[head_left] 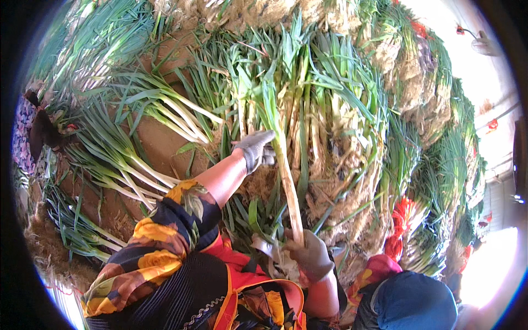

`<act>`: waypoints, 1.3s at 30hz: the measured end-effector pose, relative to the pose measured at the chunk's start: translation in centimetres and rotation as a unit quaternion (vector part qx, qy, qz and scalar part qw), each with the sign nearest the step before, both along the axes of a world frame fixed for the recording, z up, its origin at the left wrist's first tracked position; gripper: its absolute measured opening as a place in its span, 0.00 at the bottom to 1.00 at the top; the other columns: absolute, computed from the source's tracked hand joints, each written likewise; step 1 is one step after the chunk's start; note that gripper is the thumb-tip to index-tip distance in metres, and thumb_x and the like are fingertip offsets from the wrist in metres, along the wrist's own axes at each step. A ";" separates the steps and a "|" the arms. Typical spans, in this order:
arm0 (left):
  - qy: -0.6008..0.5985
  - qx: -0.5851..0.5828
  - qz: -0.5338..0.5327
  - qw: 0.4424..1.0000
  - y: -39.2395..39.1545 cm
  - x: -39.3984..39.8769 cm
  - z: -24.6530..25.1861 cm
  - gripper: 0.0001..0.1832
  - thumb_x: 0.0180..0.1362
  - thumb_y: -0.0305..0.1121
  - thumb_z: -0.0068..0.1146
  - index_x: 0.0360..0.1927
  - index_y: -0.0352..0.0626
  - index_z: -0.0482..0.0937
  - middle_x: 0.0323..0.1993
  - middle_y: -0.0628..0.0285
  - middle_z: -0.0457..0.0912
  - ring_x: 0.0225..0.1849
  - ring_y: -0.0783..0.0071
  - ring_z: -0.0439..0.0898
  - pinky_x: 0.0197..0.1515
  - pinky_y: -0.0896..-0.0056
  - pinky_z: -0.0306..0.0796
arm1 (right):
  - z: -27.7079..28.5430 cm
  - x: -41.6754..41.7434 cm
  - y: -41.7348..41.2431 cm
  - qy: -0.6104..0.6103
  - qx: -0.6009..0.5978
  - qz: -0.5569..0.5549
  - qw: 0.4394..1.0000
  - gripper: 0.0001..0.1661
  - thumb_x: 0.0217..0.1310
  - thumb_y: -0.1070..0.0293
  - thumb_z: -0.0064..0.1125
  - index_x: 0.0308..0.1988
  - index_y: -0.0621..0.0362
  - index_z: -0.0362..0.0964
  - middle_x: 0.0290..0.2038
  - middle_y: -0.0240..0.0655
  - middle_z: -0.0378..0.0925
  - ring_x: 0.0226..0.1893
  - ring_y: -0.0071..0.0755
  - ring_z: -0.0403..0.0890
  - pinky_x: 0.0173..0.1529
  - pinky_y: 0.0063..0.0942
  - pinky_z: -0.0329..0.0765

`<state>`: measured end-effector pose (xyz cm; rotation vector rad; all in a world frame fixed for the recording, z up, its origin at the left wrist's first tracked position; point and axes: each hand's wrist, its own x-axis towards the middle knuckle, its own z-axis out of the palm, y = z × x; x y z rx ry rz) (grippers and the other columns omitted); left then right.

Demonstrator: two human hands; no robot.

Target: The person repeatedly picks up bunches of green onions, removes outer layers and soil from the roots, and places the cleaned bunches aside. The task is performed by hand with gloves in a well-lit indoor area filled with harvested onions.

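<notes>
One long green onion [286,177] stands slantwise before me, with its green leaves away from me and its pale lower end towards me. My right hand [311,255], in a grey glove, is closed around that lower end. My left hand [255,150], gloved too, is at the upper stalk, its fingers bent against the left side; whether they grip it is unclear. Beyond the stalk lies a thick pile of untrimmed green onions [317,111] with dry, brownish outer skins. Loose peelings [268,247] are near my right hand, partly blurred.
Cleaned green onions with white stems [181,117] lie on the soil at left, and another bunch [132,165] is nearer my left sleeve. A person in a blue cap [416,301] is close at lower right. Red ties [400,227] hang by stacked bundles at right.
</notes>
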<state>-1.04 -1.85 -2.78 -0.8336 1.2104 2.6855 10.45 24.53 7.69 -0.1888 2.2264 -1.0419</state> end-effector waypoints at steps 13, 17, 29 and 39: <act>0.277 0.103 -0.139 0.945 12.3 6.9 6.0 0.18 0.62 0.37 0.47 0.51 0.38 0.70 0.43 0.55 0.79 0.42 0.62 0.79 0.49 0.58 0.73 | -5.6 9.8 10.5 0.071 -0.093 -0.067 0.991 0.23 0.57 0.58 0.58 0.50 0.56 0.68 0.34 0.45 0.78 0.34 0.39 0.80 0.38 0.37 0.75; 0.096 -0.178 -0.001 0.979 4.4 3.2 -4.9 0.10 0.59 0.32 0.43 0.42 0.43 0.71 0.32 0.59 0.78 0.28 0.63 0.80 0.26 0.62 0.76 | -5.8 7.5 8.8 0.135 -0.119 -0.048 0.983 0.26 0.54 0.60 0.60 0.53 0.55 0.66 0.38 0.51 0.77 0.41 0.55 0.78 0.42 0.40 0.74; 0.085 -0.299 -0.620 0.720 13.7 6.4 0.1 0.14 0.61 0.35 0.42 0.37 0.35 0.76 0.21 0.55 0.78 0.18 0.67 0.77 0.22 0.67 0.73 | -6.7 3.5 9.6 0.104 -0.033 -0.078 0.991 0.22 0.50 0.62 0.60 0.45 0.57 0.69 0.35 0.50 0.77 0.39 0.55 0.77 0.42 0.42 0.72; 0.128 -0.180 -0.473 0.853 5.4 3.3 3.3 0.23 0.61 0.49 0.49 0.49 0.40 0.72 0.36 0.57 0.80 0.37 0.67 0.78 0.41 0.64 0.74 | -1.7 3.9 8.3 0.160 0.022 -0.044 0.986 0.31 0.53 0.58 0.57 0.56 0.54 0.62 0.35 0.50 0.77 0.36 0.56 0.78 0.39 0.44 0.74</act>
